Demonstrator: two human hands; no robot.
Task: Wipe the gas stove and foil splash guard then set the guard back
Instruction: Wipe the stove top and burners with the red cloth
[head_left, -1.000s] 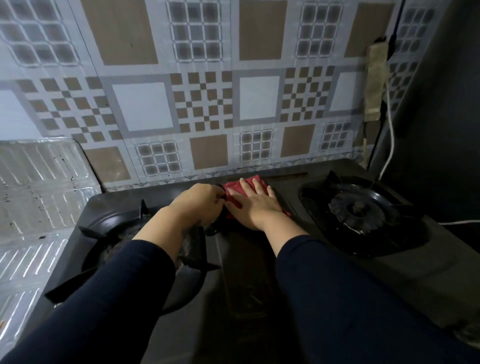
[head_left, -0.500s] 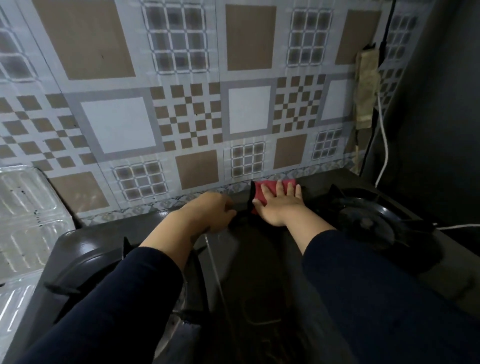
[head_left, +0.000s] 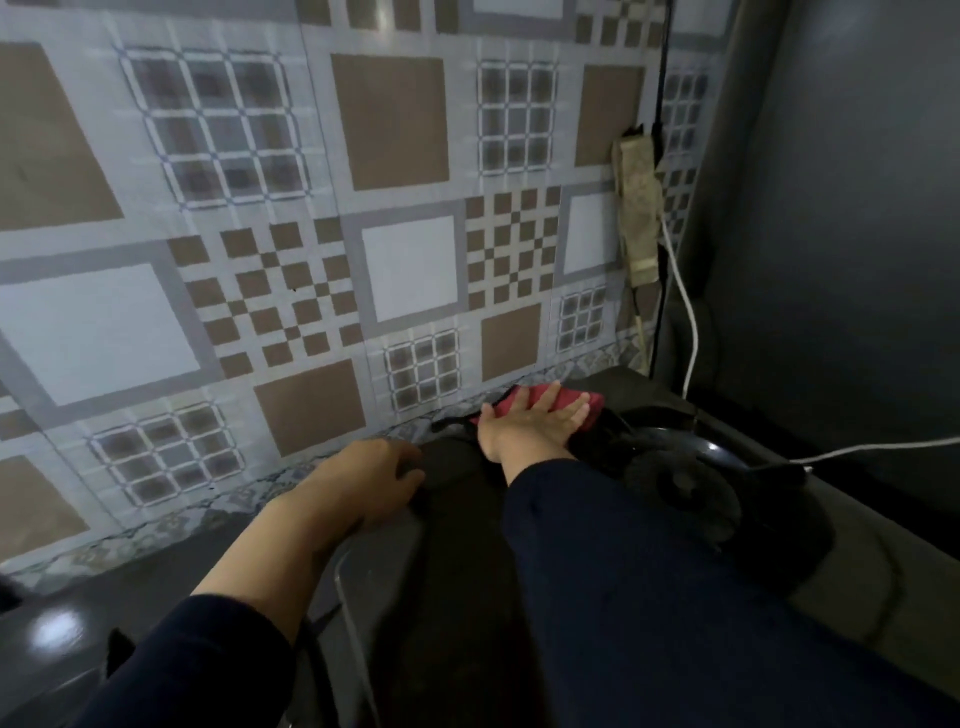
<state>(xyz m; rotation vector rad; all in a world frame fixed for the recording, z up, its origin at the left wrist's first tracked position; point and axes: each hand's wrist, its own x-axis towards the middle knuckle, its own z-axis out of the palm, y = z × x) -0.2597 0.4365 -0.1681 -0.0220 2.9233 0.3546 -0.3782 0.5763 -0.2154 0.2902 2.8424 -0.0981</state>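
- Our right hand (head_left: 524, 423) lies flat, fingers (head_left: 574, 406) spread wide, pressing a red cloth (head_left: 569, 401) onto the far edge of the black gas stove (head_left: 452, 545), close to the tiled wall (head_left: 322, 249).
- Our left hand (head_left: 371, 486) rests curled on the stove top to the left of the right hand; we cannot tell whether its fingers grip anything.
- The right burner (head_left: 691, 488) sits just right of the cloth.
- A white cable (head_left: 685, 312) hangs down the wall at far right.
- The foil splash guard is out of view.
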